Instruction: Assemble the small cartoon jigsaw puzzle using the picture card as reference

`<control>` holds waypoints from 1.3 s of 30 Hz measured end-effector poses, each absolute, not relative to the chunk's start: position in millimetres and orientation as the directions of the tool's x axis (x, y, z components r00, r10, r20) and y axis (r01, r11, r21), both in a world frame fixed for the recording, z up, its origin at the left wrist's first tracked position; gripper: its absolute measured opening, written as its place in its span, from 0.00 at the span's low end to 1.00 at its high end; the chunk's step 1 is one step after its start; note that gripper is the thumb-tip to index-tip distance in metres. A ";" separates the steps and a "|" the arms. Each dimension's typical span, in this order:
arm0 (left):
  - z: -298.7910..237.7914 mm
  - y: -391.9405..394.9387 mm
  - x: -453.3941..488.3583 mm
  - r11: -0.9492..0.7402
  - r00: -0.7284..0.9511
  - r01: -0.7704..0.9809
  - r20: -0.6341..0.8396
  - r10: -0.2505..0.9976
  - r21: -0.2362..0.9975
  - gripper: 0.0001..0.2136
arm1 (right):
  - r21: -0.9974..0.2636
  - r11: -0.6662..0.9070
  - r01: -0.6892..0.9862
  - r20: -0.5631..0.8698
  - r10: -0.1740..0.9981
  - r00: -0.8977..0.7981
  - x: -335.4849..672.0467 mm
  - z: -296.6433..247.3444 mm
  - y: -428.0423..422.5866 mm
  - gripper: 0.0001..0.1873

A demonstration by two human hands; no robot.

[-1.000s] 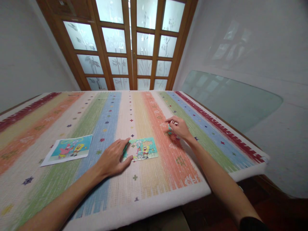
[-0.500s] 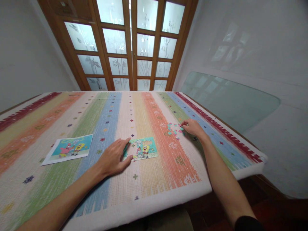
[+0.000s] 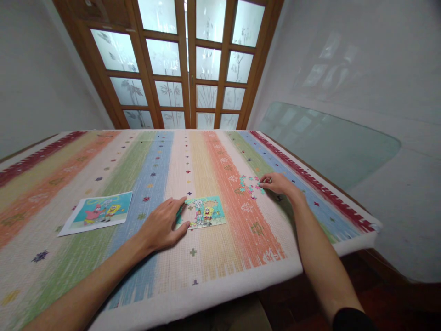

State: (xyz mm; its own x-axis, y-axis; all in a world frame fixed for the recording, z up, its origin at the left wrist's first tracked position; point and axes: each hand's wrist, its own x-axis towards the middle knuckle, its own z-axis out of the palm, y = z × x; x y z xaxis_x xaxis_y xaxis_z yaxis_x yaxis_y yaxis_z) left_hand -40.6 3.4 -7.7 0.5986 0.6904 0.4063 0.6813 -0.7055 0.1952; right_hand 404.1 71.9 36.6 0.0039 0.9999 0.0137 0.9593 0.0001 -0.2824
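Observation:
A partly assembled jigsaw puzzle with cartoon figures lies flat on the striped tablecloth, its left part showing bare cloth between the pieces. My left hand rests at its left edge, thumb and fingers spread apart, covering that side. To the right, several loose jigsaw pieces in teal and pink lie scattered in a small group. My right hand is at the right side of this group, thumb and forefinger pinched together by the pieces. Whatever is between those fingertips is too small to make out.
A printed picture of the cartoon scene lies on the left of the striped tablecloth. The table's front edge runs close to me. Beyond the table stand wooden doors with frosted panes; a glass sheet is by the right wall.
My right hand has shifted slightly at the edge of the loose pieces, its fingers a little differently bent. My left hand stays on the puzzle's left edge.

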 end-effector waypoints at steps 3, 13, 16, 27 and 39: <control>-6.7 3.1 -40.4 -0.709 0.604 0.677 0.401 0.689 0.199 0.26 | -0.293 0.023 0.956 0.023 1.000 -0.017 404.4 34.8 73.2 0.01; -8.3 3.5 -41.0 -0.707 0.594 0.676 0.414 0.690 0.207 0.27 | -0.601 0.045 0.798 0.086 0.996 0.009 404.4 36.1 76.9 0.03; -9.2 4.2 -41.7 -0.711 0.599 0.671 0.413 0.686 0.209 0.27 | -0.675 0.107 0.730 0.090 0.994 -0.062 389.6 39.0 76.1 0.08; -9.2 4.1 -41.2 -0.712 0.598 0.663 0.408 0.690 0.233 0.28 | -0.907 0.144 0.395 -0.019 0.924 -0.382 276.3 12.6 55.5 0.08; -10.1 4.0 -40.9 -0.702 0.599 0.681 0.396 0.696 0.206 0.27 | -0.694 0.370 0.617 0.157 0.915 -0.372 253.3 0.4 47.0 0.06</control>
State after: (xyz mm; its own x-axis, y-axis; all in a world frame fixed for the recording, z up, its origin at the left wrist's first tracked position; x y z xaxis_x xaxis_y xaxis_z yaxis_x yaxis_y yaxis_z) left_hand -40.9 4.0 -10.1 0.5987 0.6964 0.3956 0.6814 -0.7025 0.2055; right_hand 253.3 47.0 0.4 -0.3718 0.9150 0.1567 0.6175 0.3698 -0.6943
